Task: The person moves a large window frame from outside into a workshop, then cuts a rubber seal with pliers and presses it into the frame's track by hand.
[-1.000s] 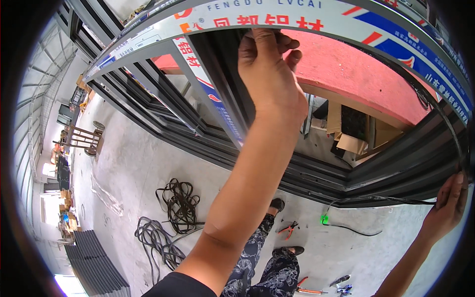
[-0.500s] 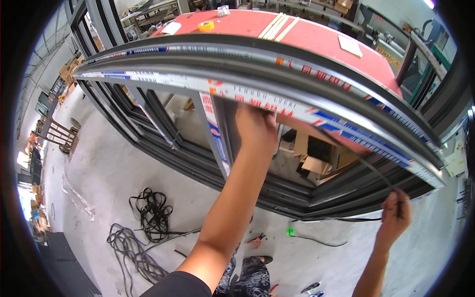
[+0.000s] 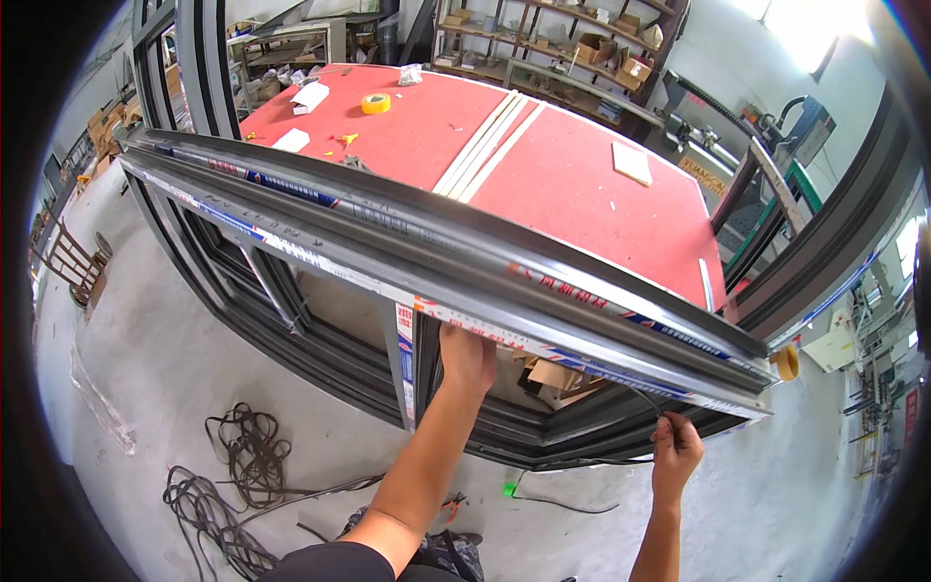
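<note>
Since a moment ago the view has tipped down and the left hand [image 3: 467, 357] has slid under the frame [image 3: 456, 281] standing against the red worktop [image 3: 582, 184], fingers pressed to its underside, while the right hand [image 3: 676, 448] pinches the black strip [image 3: 648, 400].

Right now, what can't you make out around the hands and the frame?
- Head view: left hand fingertips hidden behind the frame rail.
- Right hand pinches a black strip; its far end disappears under the rail.
- Small items on the red table too small to identify.
</note>
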{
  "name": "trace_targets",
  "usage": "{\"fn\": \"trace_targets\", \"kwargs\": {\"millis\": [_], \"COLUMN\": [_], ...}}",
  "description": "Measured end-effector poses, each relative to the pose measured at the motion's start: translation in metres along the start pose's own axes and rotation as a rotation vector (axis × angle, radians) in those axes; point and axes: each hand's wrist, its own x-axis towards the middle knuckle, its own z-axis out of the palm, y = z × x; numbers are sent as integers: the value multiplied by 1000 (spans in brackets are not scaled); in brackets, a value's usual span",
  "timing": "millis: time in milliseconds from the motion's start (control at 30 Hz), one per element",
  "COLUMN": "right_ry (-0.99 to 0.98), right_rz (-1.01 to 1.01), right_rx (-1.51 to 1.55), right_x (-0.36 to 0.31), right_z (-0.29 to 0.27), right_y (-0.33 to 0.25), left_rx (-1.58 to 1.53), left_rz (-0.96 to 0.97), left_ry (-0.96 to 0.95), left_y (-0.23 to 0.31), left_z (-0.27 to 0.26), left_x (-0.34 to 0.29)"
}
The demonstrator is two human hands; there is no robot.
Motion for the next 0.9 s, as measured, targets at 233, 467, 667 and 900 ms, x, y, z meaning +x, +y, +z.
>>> {"fn": "trace_targets", "kwargs": {"millis": [233,467,667,900], "right_ry": [-11,-70,-169,-281], "right_rz": [15,24,-89,-131], "right_rx": [-7,-11,68,95], "right_x": [1,7,15,19], "right_z": [7,-9,-6,-24], "right_y": [-9,14,12,18], "left_rx": [-83,-35,-16,-93], "left_rz": [-11,-46,-36,-71], "left_ry": [63,134,-13,-113], "left_y": [-13,-22,-36,-48], "left_z": [-1,11,-3,8], "left_x": [5,-5,-10,-9]}}
